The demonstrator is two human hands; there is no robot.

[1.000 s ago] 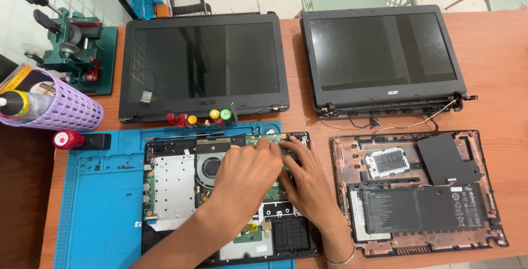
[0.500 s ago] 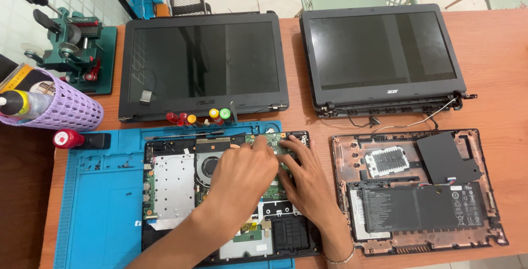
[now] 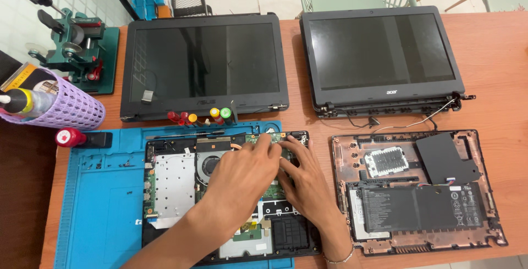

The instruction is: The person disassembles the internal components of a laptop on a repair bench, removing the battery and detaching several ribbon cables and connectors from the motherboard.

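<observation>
I am pressing both hands, left [image 3: 242, 173] and right [image 3: 300, 178], fingers flat and grasping nothing, on the board [image 3: 269, 189] beneath them; pushing unevenly could crack it.

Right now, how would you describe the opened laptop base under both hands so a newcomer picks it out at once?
Start at the blue rubber work mat on the left of the orange-brown wooden table. The black opened laptop base lies on it, under the left hand and right hand. Unlike the copper-toned base off the mat, it shows a round fan.
</observation>
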